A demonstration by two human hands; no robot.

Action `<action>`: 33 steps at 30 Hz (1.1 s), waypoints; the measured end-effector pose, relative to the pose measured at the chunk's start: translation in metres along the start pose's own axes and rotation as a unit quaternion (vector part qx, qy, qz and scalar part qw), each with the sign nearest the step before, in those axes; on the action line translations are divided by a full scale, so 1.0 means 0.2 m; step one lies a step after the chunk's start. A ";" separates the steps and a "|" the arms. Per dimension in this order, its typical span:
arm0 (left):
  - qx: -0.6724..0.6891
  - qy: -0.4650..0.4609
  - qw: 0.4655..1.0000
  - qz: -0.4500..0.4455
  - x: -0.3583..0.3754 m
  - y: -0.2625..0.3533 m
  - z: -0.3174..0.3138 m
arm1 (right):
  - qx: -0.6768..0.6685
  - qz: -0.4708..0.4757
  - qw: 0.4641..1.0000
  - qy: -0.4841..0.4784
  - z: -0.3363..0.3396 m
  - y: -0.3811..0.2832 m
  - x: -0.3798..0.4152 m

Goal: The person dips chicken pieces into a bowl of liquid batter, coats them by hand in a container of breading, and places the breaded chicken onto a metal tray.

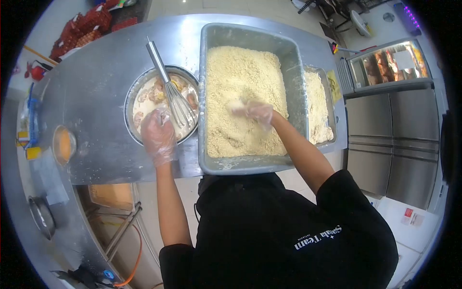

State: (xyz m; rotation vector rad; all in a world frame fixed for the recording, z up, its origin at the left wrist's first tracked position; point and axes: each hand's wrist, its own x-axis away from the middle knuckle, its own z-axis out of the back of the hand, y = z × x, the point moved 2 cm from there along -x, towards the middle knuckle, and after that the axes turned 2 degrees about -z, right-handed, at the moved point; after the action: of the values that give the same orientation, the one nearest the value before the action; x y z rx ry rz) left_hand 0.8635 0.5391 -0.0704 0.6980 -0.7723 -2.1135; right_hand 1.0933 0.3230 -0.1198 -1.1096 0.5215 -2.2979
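My left hand [158, 133], in a clear plastic glove, reaches into a round metal bowl [136, 89] of white batter with pieces of food in it; whether it grips a piece is hidden. A metal whisk [167, 85] leans in the bowl just right of that hand. My right hand [255, 111], also gloved, presses into the pale breadcrumb coating in a large grey tub [250, 33], its fingers closed around a crumb-covered piece.
Both stand on a steel counter [101, 82]. A smaller tray of crumbs [318, 103] sits right of the tub. A small bowl with orange content [64, 144] is at the left. Red items [84, 26] lie far left. A steel fridge [394, 139] stands at right.
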 end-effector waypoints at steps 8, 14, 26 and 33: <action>-0.031 0.019 0.999 -0.020 0.00 -0.03 -0.03 | -0.092 0.115 0.989 0.002 0.22 -0.17 0.16; -0.075 0.042 0.995 -0.058 0.01 -0.05 -0.04 | 0.119 0.252 0.960 0.022 0.30 -0.28 0.31; -0.099 0.046 0.993 -0.035 -0.01 0.02 -0.01 | -0.045 0.209 0.966 -0.143 -0.46 0.15 0.00; -0.081 0.078 0.993 -0.020 0.01 0.01 -0.02 | -0.564 -0.127 0.790 -0.201 -0.04 -0.11 0.03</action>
State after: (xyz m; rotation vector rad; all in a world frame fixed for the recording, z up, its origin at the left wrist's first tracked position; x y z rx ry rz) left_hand 0.8655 0.5365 -0.0720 0.7859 -0.4998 -2.1008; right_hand 1.0768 0.3377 -0.1089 -2.2382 1.7593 -1.7181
